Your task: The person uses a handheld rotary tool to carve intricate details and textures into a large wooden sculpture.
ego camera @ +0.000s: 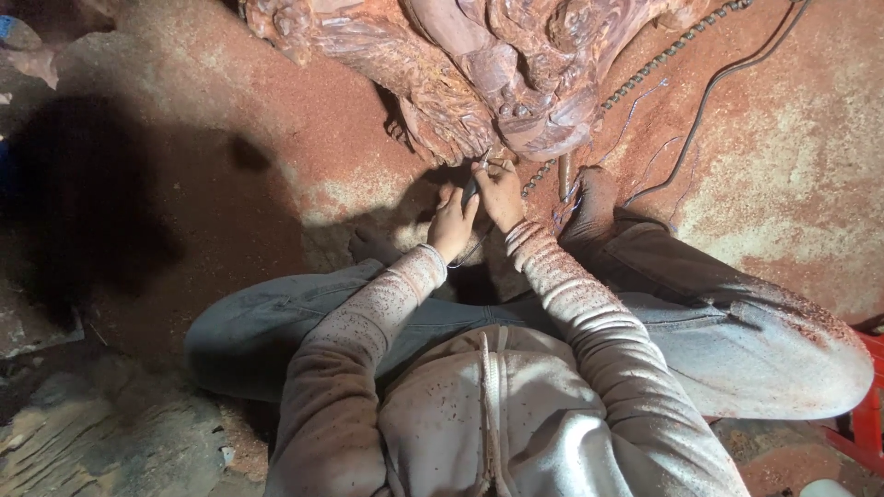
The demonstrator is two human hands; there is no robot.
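While both hands grip, tool (471,189) seemingly touches carved wood (479,83).

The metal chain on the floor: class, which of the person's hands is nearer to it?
Right. The right hand sits just beside the chain; the left hand lies farther off, beyond the right hand.

Metal chain (645,74) runs diagonally across the red sawdust floor (276,138), upper right. A black cable (709,92) curves beside it. Red plastic stool (861,414) at the right edge. Rough grey stone slab (101,442) lower left. Deep shadow (83,193) covers the left side.
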